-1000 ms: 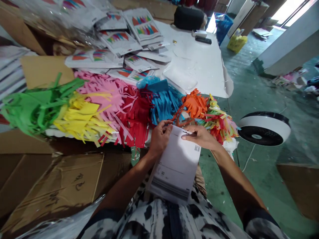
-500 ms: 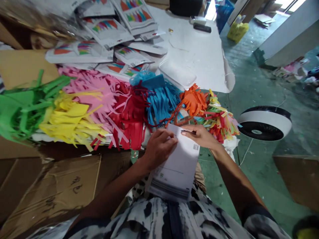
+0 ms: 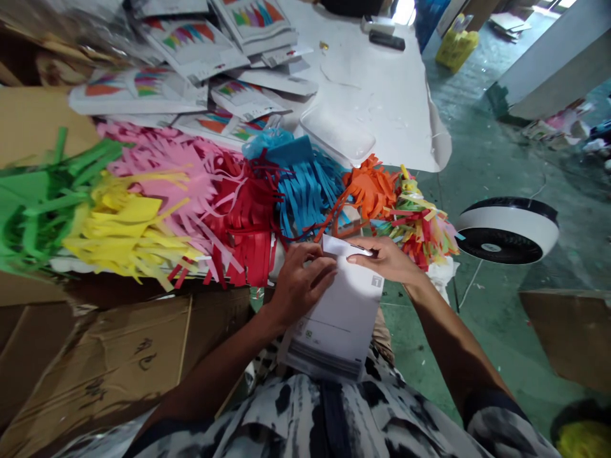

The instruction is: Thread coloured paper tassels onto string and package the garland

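On the lap, at the near edge of the table:

1. White packet (image 3: 334, 312): flat, printed back up, with grey lines and small marks at its lower end and a small grey square near its upper right corner. It lies sloped on the person's patterned clothing, and its top edge, folded over as a flap, reaches the table edge.
2. Left hand (image 3: 298, 286): fingers curled narrow, pinching the upper left of the white packet at the flap.
3. Right hand (image 3: 386, 259): fingers laid nearly straight across the flap, thumb side toward the left hand, gripping the upper right corner. The two hands are close together; whether their fingertips touch cannot be told.

On the table, behind the hands, left to right:

4. Green fringe (image 3: 38, 203), yellow fringe (image 3: 128, 229), pink fringe (image 3: 162, 165), red fringe (image 3: 248, 216), blue fringe (image 3: 305, 187), orange fringe (image 3: 370, 187): cut paper in overlapping heaps.
5. Mixed-colour bundle (image 3: 420, 222): just beyond the right hand.
6. Printed cards (image 3: 191, 44): loose stacks showing coloured triangles, behind the fringes.
7. Clear tray (image 3: 338, 130): on the white tabletop (image 3: 382, 89).

Surroundings:

8. Cardboard box (image 3: 109, 356): below the table, left of the left arm.
9. Round fan (image 3: 506, 229): on the green floor, to the right.
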A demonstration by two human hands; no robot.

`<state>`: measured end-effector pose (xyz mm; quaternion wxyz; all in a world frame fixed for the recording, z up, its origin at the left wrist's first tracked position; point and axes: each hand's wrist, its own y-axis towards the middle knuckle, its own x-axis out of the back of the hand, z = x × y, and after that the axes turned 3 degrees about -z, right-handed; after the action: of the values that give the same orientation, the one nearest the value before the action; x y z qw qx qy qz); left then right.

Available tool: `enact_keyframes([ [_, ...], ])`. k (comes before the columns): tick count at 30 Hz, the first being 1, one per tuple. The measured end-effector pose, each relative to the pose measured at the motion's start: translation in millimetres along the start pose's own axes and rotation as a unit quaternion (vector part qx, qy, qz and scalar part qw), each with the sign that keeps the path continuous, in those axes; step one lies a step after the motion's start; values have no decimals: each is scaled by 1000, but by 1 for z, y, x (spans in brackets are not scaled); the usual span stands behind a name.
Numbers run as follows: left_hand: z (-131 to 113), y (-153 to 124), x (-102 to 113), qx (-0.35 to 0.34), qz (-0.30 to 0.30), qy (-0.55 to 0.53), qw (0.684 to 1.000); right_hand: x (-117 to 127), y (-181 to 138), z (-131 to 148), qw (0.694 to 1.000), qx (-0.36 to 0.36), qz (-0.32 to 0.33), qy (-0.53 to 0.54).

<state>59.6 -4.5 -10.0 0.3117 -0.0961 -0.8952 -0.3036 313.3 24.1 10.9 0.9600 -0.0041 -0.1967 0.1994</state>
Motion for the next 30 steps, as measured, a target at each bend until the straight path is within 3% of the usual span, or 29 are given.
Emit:
enact_keyframes([
  [7, -10, 3, 3, -14, 44, 77, 996, 1, 1, 4, 999, 31, 8, -20],
  [10, -14, -2, -3, -12, 27, 105, 994, 0, 1, 3, 999, 30, -9, -35],
  [17, -17, -8, -8, -79, -6, 178, 981, 1, 2, 2, 998, 29, -1, -50],
  [26, -24, 6, 0, -98, 82, 160, 979, -3, 3, 1, 996, 43, -11, -75],
  [30, -21, -4, -4, -5, -13, 94, 995, -4, 1, 2, 994, 56, -38, -85],
])
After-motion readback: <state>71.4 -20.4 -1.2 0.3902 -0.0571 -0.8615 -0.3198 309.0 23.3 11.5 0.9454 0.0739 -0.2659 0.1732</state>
